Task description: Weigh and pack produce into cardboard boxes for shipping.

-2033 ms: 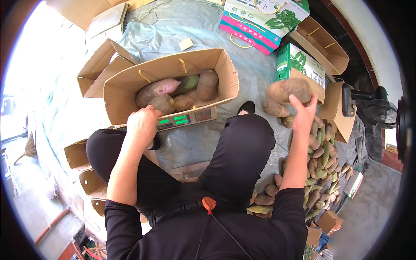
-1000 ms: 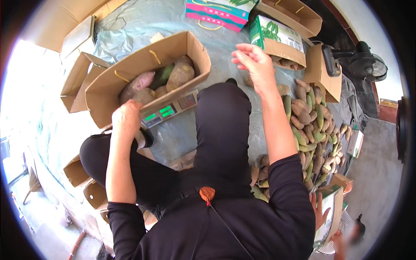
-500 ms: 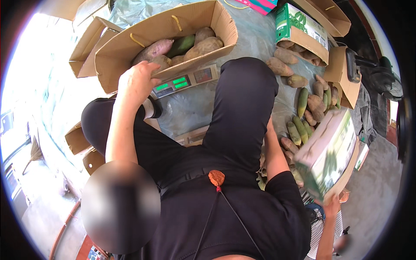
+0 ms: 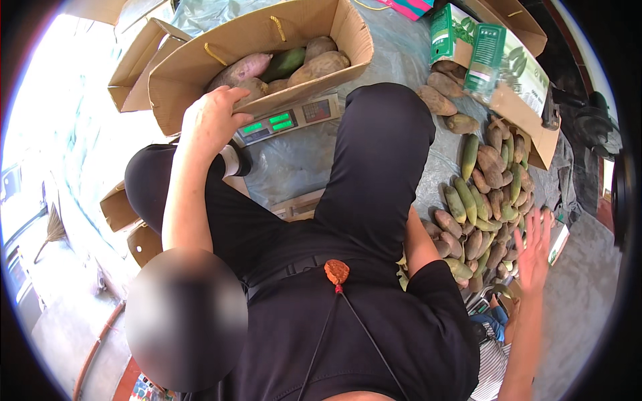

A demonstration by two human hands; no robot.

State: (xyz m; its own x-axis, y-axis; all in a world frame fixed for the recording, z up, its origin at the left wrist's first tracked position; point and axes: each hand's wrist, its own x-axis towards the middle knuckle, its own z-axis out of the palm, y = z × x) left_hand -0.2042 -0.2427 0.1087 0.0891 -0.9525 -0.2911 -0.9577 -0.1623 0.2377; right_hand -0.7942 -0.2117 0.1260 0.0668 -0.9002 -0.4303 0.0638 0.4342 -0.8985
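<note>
My left hand [image 4: 215, 112] is hooked over the near wall of an open brown cardboard box [image 4: 321, 90], fingers over its rim and thumb outside. Inside lie large brown tubers [image 4: 319, 67], a pinkish one [image 4: 247, 69] and a green one [image 4: 284, 65]. The box rests on a scale [image 4: 307, 115] with a lit green display. Of my right arm only the forearm [image 4: 420, 242] shows; it runs down behind my right thigh, which hides the hand.
To the right spreads a heap of long brown and green vegetables [image 4: 491, 167]. A white and green carton [image 4: 521, 77] stands tilted beyond it, another green carton [image 4: 449, 37] beside that. Another person's open hand [image 4: 533, 257] reaches in at the right. A dark fan [image 4: 595, 123] stands farther right.
The other person's white and green carton has gone from the near right to beyond the heap, uncovering vegetables. That person's hand has let go of it, fingers spread. My left hand stays put.
</note>
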